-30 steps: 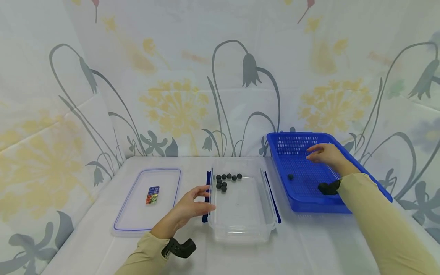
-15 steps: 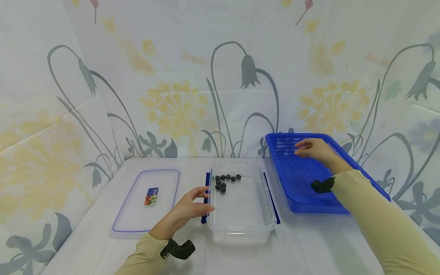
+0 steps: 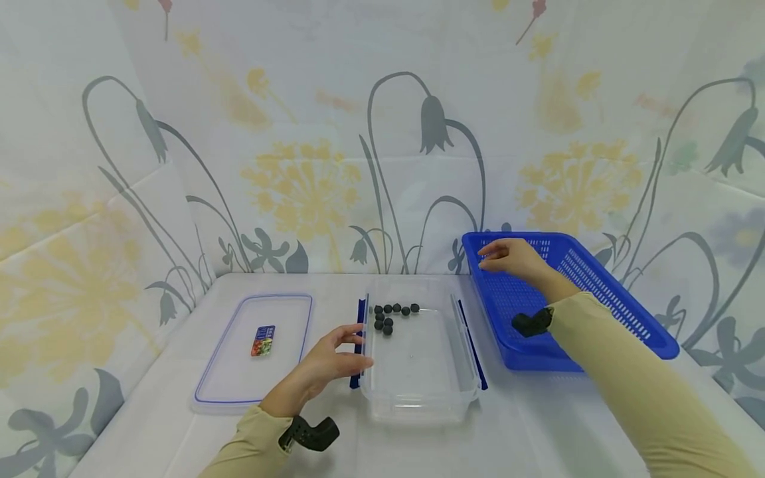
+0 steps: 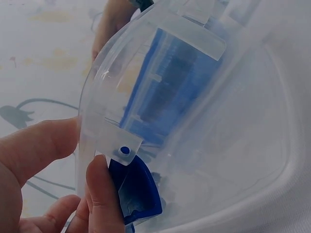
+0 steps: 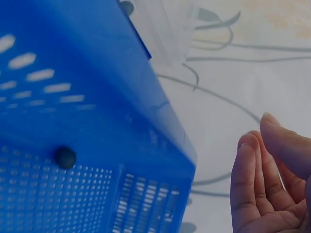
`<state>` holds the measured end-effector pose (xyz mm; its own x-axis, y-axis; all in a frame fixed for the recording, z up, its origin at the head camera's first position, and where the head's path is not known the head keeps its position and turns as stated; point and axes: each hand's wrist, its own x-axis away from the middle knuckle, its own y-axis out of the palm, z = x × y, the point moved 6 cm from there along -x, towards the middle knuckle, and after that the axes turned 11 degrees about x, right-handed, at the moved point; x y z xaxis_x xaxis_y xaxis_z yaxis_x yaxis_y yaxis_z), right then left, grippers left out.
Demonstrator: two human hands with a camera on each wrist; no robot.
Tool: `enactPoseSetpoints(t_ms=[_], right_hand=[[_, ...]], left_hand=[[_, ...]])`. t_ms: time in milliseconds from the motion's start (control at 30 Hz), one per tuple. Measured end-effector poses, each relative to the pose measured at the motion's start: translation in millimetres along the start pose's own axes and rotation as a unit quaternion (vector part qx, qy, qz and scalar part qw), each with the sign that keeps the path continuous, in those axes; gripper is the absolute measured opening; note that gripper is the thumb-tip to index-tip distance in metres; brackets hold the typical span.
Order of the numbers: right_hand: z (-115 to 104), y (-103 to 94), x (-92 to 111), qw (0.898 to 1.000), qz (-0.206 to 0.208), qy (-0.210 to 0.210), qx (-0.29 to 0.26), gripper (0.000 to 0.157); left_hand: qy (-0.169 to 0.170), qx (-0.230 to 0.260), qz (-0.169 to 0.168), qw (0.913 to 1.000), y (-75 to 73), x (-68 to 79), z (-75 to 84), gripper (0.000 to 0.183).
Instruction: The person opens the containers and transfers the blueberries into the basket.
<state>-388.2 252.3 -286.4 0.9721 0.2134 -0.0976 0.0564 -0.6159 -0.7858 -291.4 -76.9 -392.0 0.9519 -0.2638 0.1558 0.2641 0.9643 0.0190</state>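
Observation:
My left hand [image 3: 323, 365] holds the left side of a clear plastic storage box [image 3: 418, 408] with blue side clips. In the left wrist view its fingers and thumb are at the rim beside a blue clip [image 4: 136, 189]. Several small dark balls [image 3: 388, 330] lie in the box's far left part. My right hand [image 3: 520, 259] is over the left side of a blue perforated basket [image 3: 510, 358], its fingers loosely bent. Nothing shows between its fingertips in the right wrist view. A small dark ball [image 5: 65, 158] lies in the basket there; the head view does not show it.
Left of the box, a clear lid [image 3: 230, 372] with a blue seal lies flat on the white-covered table [image 3: 508, 431], bearing a colourful label [image 3: 263, 341]. A flower-printed cloth [image 3: 299, 133] hangs behind the table.
My right hand has moved left across the basket. The dark ball seen in the basket one second ago no longer shows in the head view. My left hand stays at the box.

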Motion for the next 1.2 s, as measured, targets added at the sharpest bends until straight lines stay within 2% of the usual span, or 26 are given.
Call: enactPoseSetpoints(t_ms=[467,900,1200], right_hand=[[-21,36.4,-19,1.0,-0.008,-0.011,-0.016,0.031],[-41,67.3,-26,0.999,-0.033,-0.009,-0.038,0.029],[-50,90.2,-33,0.996,-0.042,0.022,-0.074,0.03]], left_hand=[[-0.005,-0.004,-0.004,1.0,-0.8,-1.3,-2.1,0.071],[-0.003,-0.002,0.007,1.0,0.0,0.8,-0.8,0.071],[-0.003,-0.002,0.008,1.0,0.0,-0.7,-1.4,0.07]])
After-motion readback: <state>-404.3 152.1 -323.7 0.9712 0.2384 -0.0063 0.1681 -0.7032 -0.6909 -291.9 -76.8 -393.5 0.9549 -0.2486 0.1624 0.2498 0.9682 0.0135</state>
